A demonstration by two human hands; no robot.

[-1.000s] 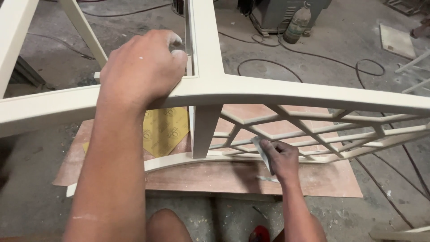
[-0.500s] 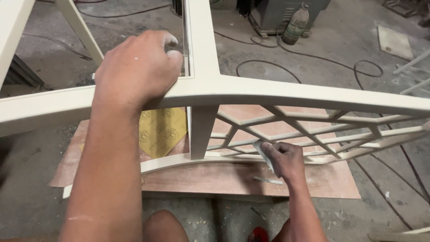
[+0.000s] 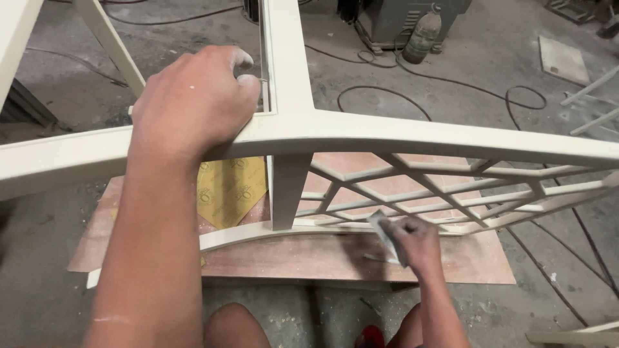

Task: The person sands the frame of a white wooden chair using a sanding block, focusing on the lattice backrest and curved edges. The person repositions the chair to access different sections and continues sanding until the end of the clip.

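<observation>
the right hand [image 3: 416,240] is working low down, closed around a folded grey piece of sandpaper [image 3: 385,237] and pressing it against the lower curved rail [image 3: 245,233] of the cream painted wooden frame [image 3: 412,138]. over the last second it is sliding slightly leftward along that rail toward the lattice corner, so the rubbing stroke is carrying on rather than ending. the left hand [image 3: 193,103] is staying clamped over the upper curved rail just beside the upright post [image 3: 287,58], steadying the frame; its grip is hardly shifting.

under the frame a reddish plywood board [image 3: 335,258] is lying on the floor, with a yellow sheet of sandpaper [image 3: 232,190] resting on it behind the lower rail. the lattice bars [image 3: 419,187] are crowding the space above the right hand, leaving little room for a long stroke. farther off, black cables [image 3: 451,96] are looping across the dusty concrete floor [image 3: 490,71], and a plastic bottle [image 3: 422,32] is standing against a grey machine [image 3: 400,16] at the far edge.
</observation>
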